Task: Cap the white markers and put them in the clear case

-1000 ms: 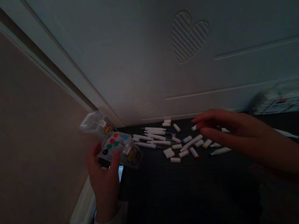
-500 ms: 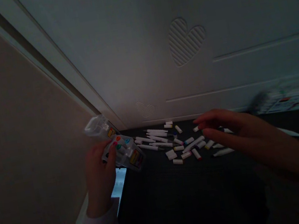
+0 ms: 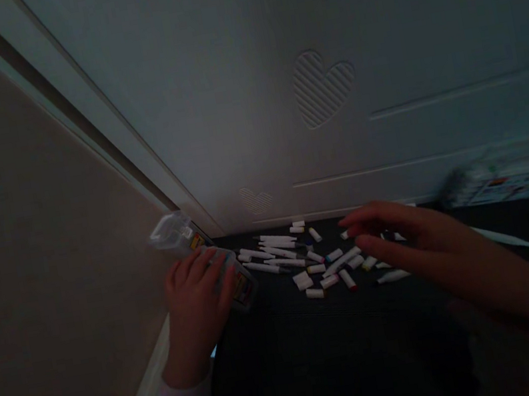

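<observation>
In the dim light my left hand (image 3: 196,304) is wrapped over a clear plastic marker case (image 3: 238,283), whose open lid (image 3: 168,231) sticks up at the far left. My fingers cover the coloured marker ends inside it. My right hand (image 3: 392,234) hovers with fingers spread just above a scatter of white markers and loose caps (image 3: 306,262) on the dark surface (image 3: 330,349). It holds nothing that I can see.
A white panel with embossed hearts (image 3: 321,84) rises right behind the markers. A beige wall (image 3: 27,265) closes the left side. A blurred printed package (image 3: 510,180) lies at the far right, and a white flat object (image 3: 153,379) sits under my left wrist.
My left hand has turned over the case and pressed it down toward the dark surface, hiding the coloured ends. My right hand stays hovering over the markers.
</observation>
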`<action>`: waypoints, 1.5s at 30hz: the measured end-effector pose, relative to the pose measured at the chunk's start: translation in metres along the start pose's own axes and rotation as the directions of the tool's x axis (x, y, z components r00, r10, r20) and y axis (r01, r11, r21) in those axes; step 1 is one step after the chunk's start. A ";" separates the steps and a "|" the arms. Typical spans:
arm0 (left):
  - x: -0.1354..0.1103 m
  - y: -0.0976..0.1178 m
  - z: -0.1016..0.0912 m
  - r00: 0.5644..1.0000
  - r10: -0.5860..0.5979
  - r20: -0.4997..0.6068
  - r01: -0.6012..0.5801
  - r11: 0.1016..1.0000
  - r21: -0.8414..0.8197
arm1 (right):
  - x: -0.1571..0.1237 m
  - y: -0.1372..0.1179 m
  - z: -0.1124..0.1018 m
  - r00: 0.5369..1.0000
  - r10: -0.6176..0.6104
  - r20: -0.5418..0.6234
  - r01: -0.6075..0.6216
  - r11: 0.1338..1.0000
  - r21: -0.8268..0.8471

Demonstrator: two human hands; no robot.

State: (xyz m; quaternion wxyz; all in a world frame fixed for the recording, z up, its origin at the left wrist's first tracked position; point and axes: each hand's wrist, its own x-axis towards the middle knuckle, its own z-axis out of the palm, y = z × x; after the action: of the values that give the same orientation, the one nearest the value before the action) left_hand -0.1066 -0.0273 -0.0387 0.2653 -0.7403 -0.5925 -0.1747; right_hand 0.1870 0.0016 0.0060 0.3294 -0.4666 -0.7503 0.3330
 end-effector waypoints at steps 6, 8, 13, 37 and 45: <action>-0.010 0.001 -0.004 0.996 -0.014 -0.084 0.013 1.000 -0.002 | 0.000 -0.001 0.000 1.000 0.001 -0.004 -0.001 1.000 0.009; -0.015 0.001 -0.005 0.993 -0.036 -0.112 0.036 0.999 -0.005 | 0.000 0.000 0.000 1.000 -0.003 -0.001 0.003 1.000 0.003; -0.026 -0.001 -0.009 0.982 -0.086 -0.169 0.083 0.996 -0.025 | 0.000 0.001 0.000 1.000 -0.001 -0.002 0.001 1.000 0.012; -0.024 0.032 -0.018 0.911 -0.173 -0.374 0.098 0.972 -0.212 | -0.005 0.002 -0.011 0.995 -0.001 -0.096 0.005 0.999 0.033; 0.023 0.083 0.010 0.991 0.090 -0.096 -0.122 0.903 -0.411 | -0.008 0.007 -0.022 0.983 0.023 -0.181 -0.009 0.997 0.078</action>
State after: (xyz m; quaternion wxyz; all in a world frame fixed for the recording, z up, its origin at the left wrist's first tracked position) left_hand -0.0214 -0.0163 -0.0488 0.1326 -0.8039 -0.4900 -0.3099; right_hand 0.2105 0.0010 0.0114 0.4116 -0.4880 -0.6999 0.3204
